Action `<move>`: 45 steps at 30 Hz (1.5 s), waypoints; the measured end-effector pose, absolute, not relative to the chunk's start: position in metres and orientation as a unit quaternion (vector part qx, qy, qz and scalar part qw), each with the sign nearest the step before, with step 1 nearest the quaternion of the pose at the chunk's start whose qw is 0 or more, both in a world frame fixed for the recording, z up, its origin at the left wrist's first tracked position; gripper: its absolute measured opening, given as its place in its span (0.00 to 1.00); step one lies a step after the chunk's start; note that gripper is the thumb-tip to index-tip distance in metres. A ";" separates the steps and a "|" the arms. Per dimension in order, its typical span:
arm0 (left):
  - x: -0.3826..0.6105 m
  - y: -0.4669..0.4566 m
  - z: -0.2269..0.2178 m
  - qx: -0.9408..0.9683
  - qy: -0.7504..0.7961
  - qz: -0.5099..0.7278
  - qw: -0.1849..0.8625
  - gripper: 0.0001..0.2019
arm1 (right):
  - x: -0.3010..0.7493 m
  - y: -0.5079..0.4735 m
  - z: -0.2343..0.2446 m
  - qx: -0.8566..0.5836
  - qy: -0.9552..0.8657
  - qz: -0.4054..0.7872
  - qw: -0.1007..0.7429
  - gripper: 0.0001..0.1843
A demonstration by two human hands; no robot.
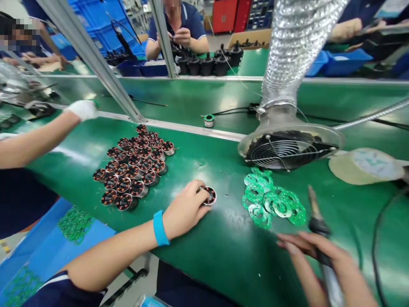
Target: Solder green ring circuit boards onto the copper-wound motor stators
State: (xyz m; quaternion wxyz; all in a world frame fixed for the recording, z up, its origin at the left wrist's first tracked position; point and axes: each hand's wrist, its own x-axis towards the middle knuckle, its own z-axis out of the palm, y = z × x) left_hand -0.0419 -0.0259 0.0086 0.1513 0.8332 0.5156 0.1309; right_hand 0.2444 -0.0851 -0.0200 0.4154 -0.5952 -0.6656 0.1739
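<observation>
My left hand [187, 209], with a blue band on its wrist, has its fingers closed on a small round motor stator [210, 196] with a silvery rim and copper windings, resting on the green table. At the lower right, my right hand [329, 264] holds a soldering iron [319, 228], its shaft passing under the index finger and its tip pointing away from me. Thumb and index finger reach left, close together; blur hides whether anything small is between them. Between my hands lies a loose pile of green ring-shaped circuit boards [275, 198].
Several stators [134, 166] stand grouped on the left. A fume extractor hood [287, 145] hangs over the right side. Behind it runs a metal rail [198, 130], with one green-topped stator [209, 120] beyond. A co-worker's gloved hand [83, 110] is at left; a blue bin [99, 232] sits below.
</observation>
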 end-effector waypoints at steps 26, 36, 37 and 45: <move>-0.006 -0.009 0.012 0.909 0.357 0.043 0.209 0.18 | 0.217 -0.054 -0.023 -0.581 -0.780 0.075 0.219 0.18; -0.012 -0.013 -0.008 0.843 0.401 0.167 0.317 0.21 | 0.202 -0.049 -0.025 -0.604 -0.756 0.003 0.252 0.17; -0.012 -0.014 -0.008 0.839 0.403 0.168 0.325 0.21 | 0.205 -0.050 -0.024 -0.595 -0.758 0.016 0.268 0.14; -0.012 -0.014 -0.006 0.838 0.395 0.170 0.338 0.19 | 0.218 -0.046 -0.029 -0.508 -0.830 0.103 0.206 0.15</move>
